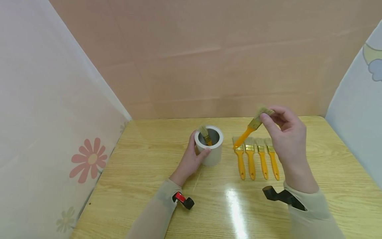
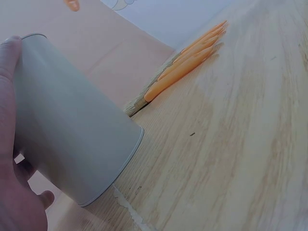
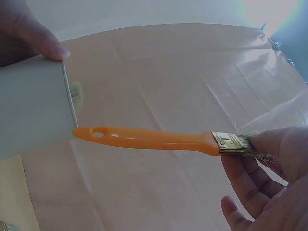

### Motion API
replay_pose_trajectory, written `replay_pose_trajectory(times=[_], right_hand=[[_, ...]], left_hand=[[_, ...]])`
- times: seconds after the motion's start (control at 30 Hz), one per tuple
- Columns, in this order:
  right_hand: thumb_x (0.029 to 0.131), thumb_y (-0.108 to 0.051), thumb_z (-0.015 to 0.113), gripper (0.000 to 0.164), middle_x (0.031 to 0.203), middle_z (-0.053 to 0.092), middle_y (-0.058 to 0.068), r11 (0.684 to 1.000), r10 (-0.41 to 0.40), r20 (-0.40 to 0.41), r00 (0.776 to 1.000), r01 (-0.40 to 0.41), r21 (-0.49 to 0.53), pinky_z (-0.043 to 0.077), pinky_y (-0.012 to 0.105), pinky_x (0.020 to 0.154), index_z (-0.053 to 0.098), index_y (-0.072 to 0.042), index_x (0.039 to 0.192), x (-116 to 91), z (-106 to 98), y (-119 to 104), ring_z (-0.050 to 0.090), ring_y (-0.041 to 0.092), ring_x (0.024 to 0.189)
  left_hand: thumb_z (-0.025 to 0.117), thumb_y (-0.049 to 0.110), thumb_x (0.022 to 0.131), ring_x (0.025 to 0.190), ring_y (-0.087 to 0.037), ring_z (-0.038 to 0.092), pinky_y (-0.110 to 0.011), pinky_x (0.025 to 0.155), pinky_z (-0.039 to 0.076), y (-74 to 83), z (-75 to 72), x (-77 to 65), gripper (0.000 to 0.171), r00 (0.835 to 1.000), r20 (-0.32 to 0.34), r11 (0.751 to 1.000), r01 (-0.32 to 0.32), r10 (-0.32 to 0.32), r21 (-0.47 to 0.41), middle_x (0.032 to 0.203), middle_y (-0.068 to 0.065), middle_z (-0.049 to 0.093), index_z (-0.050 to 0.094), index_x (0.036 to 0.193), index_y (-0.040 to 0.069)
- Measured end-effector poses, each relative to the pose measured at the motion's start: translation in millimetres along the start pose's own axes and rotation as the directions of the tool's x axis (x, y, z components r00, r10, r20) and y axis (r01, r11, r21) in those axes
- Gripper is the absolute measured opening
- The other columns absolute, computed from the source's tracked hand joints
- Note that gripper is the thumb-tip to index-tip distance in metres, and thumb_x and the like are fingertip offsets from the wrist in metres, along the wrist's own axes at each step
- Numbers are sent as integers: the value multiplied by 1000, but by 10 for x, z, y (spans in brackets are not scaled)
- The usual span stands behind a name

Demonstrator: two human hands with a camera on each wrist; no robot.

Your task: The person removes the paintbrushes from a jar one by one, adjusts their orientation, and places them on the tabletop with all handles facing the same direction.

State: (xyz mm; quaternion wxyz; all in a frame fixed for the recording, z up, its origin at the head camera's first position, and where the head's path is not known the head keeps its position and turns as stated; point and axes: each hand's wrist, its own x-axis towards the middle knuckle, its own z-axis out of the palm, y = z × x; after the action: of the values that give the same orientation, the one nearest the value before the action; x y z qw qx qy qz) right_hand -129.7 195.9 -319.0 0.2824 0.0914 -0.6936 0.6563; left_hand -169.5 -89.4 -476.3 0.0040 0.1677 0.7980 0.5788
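A pale cylindrical can [image 1: 212, 157] stands on the table, and my left hand [image 1: 192, 161] grips its left side, thumb near the rim. Inside the can leans one paintbrush [image 1: 205, 133], bristles up. My right hand [image 1: 289, 139] pinches another paintbrush [image 3: 154, 138] by its bristle end, above the table. Its orange handle points down and left toward the can. Below it, several paintbrushes [image 1: 251, 164] lie side by side with bristles away from me. The left wrist view shows the can's side [image 2: 72, 120] and the row of orange handles [image 2: 185, 65] beyond it.
The wooden table [image 1: 143, 172] ends at a brownish-pink backdrop [image 1: 185, 66]. A pale sheet with printed flowers [image 1: 92, 159] hangs at the left, and another pale sheet [image 1: 358, 116] at the right. Dark wrist cameras [image 1: 188, 203] sit on both sleeves.
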Motion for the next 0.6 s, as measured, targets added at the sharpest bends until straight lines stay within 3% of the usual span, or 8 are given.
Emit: replay_pose_trajectory(times=[0.17,0.33,0.6], right_hand=[[101,1,78,19,104,77,0,991,9,9,1000,-8,-133,53,21,96,75,8,118,-20,-113,34,71,17,98],[104,-6,77,21,106,75,-10,959,26,34,999,-16,-284,50,18,97,75,5,122,-11,-270,93,72,9,101],[106,-13,77,23,109,71,-17,915,65,64,996,-34,-401,46,13,94,76,-1,125,49,-570,250,69,-1,100]], left_hand=[[69,63,105,165,-25,25,-63,132,16,-13,-5,-1,98,1000,-3,1000,-2,2,-2,176,-4,35,14,177,26],[69,60,106,165,-24,26,-61,132,17,-17,-1,11,94,1000,-5,1000,2,-2,6,176,-3,35,14,176,30],[69,57,106,165,-25,25,-61,132,17,11,12,27,93,1000,-1,1000,6,-6,13,177,-4,34,14,176,31]])
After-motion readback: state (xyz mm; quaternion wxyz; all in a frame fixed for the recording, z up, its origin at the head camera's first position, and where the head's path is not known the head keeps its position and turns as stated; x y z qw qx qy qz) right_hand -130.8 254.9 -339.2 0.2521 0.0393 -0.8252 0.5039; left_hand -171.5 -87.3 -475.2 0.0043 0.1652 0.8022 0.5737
